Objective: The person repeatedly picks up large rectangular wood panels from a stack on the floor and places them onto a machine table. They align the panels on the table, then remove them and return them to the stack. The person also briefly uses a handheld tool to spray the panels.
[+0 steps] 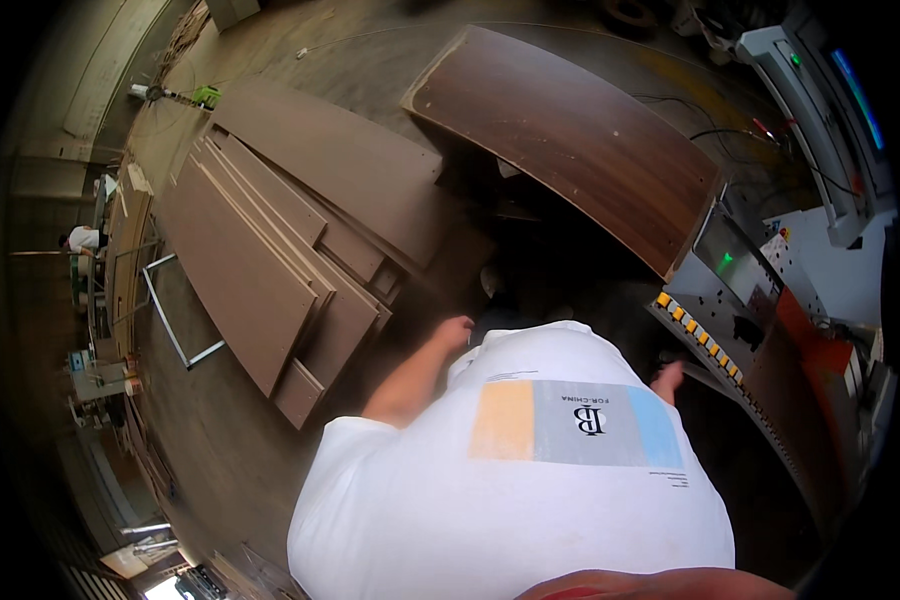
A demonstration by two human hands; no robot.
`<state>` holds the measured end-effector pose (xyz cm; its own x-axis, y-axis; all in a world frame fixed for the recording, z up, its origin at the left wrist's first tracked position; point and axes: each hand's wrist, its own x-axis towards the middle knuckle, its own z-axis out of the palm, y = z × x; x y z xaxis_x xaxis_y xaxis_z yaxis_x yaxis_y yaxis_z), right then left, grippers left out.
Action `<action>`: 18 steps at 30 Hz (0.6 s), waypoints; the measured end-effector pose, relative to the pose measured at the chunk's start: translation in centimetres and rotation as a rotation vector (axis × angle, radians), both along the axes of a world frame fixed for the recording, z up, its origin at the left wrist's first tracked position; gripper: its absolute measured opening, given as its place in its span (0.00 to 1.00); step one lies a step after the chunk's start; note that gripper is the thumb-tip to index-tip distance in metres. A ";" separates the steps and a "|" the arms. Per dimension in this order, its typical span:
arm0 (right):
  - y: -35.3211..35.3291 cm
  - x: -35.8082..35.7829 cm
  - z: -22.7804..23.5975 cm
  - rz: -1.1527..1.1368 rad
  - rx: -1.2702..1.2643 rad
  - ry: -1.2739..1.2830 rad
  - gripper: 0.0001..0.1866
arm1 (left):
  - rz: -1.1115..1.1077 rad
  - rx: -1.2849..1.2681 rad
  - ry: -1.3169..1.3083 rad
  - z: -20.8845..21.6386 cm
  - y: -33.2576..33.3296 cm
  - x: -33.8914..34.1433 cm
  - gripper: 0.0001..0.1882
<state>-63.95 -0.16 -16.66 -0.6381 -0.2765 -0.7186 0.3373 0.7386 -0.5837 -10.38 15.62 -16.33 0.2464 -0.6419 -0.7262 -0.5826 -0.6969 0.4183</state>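
Observation:
My left hand (456, 332) hangs by my left side, just past the hem of my white shirt (400, 500). Its fingers look curled in; whether anything small lies inside is too blurred to make out. The nearest things to it are brown panels (240, 255), stacked on the left. On the other side, my right hand (668, 380) is low beside the edge of a machine with a row of yellow and black blocks (705, 345). A dark shape sits at its fingers, which are mostly hidden, so its grip does not show.
Ahead stands a brown wood-grain tabletop or bench (570, 140), dark underneath. A grey machine with a screen (815, 130) rises at the right. A metal frame (185, 315) and a standing fan (160, 95) are at the left; another person (85, 238) works far off.

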 end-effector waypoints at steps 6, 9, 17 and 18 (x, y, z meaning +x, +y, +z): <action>2.7 8.4 -10.5 1.144 -0.112 -0.040 0.28 | 0.096 -0.022 0.032 -2.7 0.9 2.2 0.17; -3.4 10.1 -4.9 1.398 -0.069 -0.057 0.28 | 0.138 -0.093 0.000 -2.5 1.8 3.0 0.17; -9.3 16.7 -2.9 1.557 0.205 0.048 0.23 | 0.199 -0.056 0.097 -2.8 0.6 9.2 0.17; -9.2 18.4 -3.1 1.563 0.219 0.060 0.20 | 0.180 -0.049 0.099 -2.3 0.0 10.2 0.17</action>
<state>-45.57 -9.32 -19.80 0.1384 -0.5606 -0.8164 -0.8260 0.3895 -0.4075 -0.21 15.58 -18.60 0.2892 -0.6291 -0.7215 -0.4044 -0.7635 0.5036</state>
